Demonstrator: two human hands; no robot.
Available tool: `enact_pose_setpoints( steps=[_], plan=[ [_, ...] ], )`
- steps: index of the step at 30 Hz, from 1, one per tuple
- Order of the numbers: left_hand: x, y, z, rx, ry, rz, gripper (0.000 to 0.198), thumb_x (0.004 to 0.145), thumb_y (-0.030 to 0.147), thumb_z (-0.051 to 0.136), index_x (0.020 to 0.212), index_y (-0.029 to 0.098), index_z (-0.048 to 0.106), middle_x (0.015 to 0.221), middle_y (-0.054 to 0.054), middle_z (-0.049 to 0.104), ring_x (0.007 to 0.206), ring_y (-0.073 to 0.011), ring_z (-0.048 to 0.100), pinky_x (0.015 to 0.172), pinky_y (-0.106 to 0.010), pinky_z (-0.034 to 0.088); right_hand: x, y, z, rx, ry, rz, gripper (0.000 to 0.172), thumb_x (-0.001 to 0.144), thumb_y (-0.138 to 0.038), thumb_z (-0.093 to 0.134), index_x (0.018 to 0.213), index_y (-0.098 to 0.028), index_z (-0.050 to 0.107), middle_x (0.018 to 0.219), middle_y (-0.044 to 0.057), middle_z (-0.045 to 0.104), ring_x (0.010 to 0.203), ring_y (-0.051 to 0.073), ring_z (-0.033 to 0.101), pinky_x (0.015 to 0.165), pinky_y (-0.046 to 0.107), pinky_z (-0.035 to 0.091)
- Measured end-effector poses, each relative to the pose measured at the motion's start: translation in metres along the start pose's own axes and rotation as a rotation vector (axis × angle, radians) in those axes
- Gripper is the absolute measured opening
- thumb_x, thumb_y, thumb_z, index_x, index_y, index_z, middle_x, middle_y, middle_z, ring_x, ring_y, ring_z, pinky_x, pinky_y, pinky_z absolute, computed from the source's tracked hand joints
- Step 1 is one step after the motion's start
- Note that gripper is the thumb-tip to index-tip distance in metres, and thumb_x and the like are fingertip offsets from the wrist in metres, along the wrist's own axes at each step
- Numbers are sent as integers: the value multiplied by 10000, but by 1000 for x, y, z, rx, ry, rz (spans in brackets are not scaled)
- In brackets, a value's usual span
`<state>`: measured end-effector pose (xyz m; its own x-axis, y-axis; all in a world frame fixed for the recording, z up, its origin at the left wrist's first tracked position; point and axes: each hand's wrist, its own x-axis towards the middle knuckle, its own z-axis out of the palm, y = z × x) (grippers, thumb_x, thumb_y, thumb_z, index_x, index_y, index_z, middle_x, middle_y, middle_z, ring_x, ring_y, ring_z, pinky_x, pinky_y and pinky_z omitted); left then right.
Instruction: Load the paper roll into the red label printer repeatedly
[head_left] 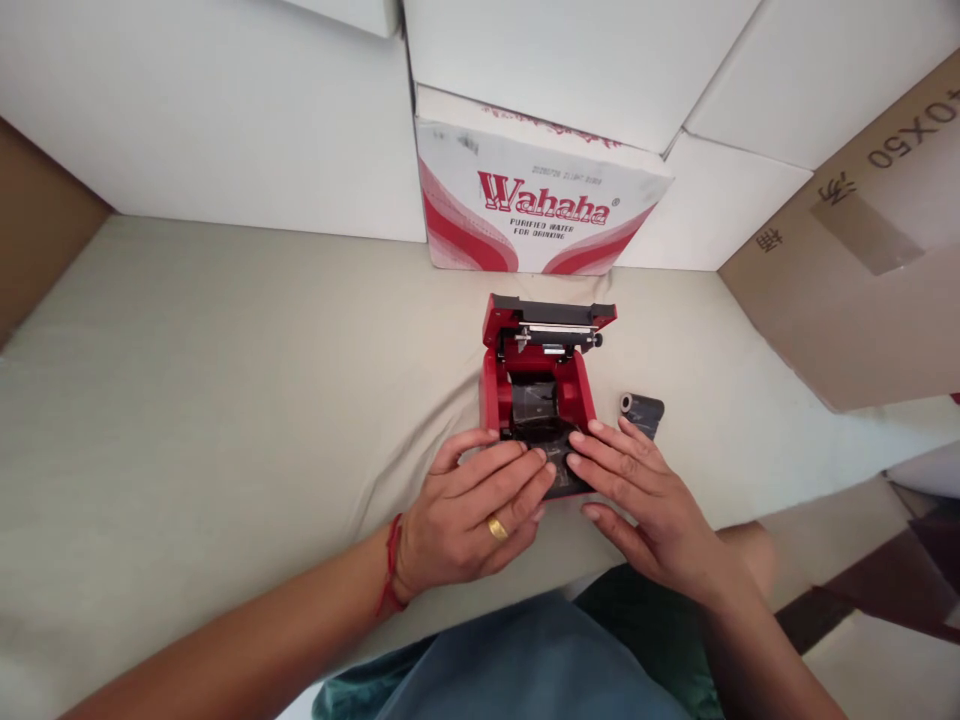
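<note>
A small red and black printer [582,385] stands on the cloth-covered table, its lid [551,311] raised toward the back. Inside its bay sits a dark, shiny roll [534,400], from which black film [557,462] runs forward over the front edge. My left hand [476,510] lies with outstretched fingers on the left side of that film, partly covering the printer's front. On the film's right side rest the fingertips of my right hand [651,500], spread and flat. Just beyond my right hand, a second small black roll [643,411] with a pale core lies on the table.
Behind the printer, a Wahaha water carton [540,205] stands against stacked white boxes [262,120]. A large brown carton [855,260] borders the table [187,420] on the right, and another brown box [41,230] is at far left.
</note>
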<state>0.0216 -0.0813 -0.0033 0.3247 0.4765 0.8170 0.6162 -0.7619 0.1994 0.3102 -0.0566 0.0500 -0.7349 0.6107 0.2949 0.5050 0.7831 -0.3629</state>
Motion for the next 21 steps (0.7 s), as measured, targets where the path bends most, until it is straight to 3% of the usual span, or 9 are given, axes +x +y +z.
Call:
enact_pose_setpoints(
  steps=[3,5,8,11,14,16,18,21],
  plan=[
    [1,-1,-1,30,-20,-1,413,1059,210,769,1470,234,790,1161,-46,936,1142,-240,829,1213,-432,586,1,-1,-3,77,14,-23,571,1194,-392,679,1763,-367,630,1718,105,752,1671,308,662,1469,652,431],
    [2,-1,-2,52,-27,12,334,1069,215,752,1395,232,823,1140,-44,929,1127,-235,812,1200,-422,578,8,4,-6,170,72,38,493,1200,-479,660,1679,-377,718,1665,100,795,1616,334,714,1450,660,458],
    [3,0,-4,89,-31,31,258,1117,213,687,1303,258,860,1111,-16,925,1065,-214,790,1177,-392,581,33,23,-6,349,342,348,465,1246,-548,519,1552,-354,811,1634,112,815,1568,339,750,1389,621,540],
    [3,1,-5,112,-22,27,279,1142,192,648,1256,302,878,1085,29,927,1024,-196,771,1211,-368,564,75,51,-1,532,519,543,591,1241,-658,445,1615,-319,752,1746,130,728,1625,323,699,1368,576,560],
    [2,3,-5,105,-23,28,272,1119,163,691,1263,293,881,1075,37,934,1035,-186,768,1297,-360,512,116,68,3,591,469,563,759,1221,-767,314,1731,-312,643,1801,110,679,1686,300,637,1360,555,562],
    [1,4,-5,103,-16,30,276,1119,142,699,1273,284,878,1075,38,941,1052,-175,775,1355,-361,466,132,70,5,610,435,537,847,1205,-829,240,1689,-301,692,1696,103,766,1604,296,710,1322,536,596],
    [0,5,-5,107,-10,26,276,1131,127,692,1269,279,876,1075,41,943,1071,-161,790,1395,-357,426,134,65,7,670,466,459,826,1194,-862,316,1509,-299,832,1470,93,886,1416,301,822,1258,523,643],
    [-1,6,-5,129,-18,31,256,1118,117,725,1223,287,886,1073,49,944,1103,-151,808,1427,-355,391,119,53,8,724,560,354,652,1209,-780,484,1188,-333,958,1194,49,952,1244,306,886,1237,545,657]
  ],
)
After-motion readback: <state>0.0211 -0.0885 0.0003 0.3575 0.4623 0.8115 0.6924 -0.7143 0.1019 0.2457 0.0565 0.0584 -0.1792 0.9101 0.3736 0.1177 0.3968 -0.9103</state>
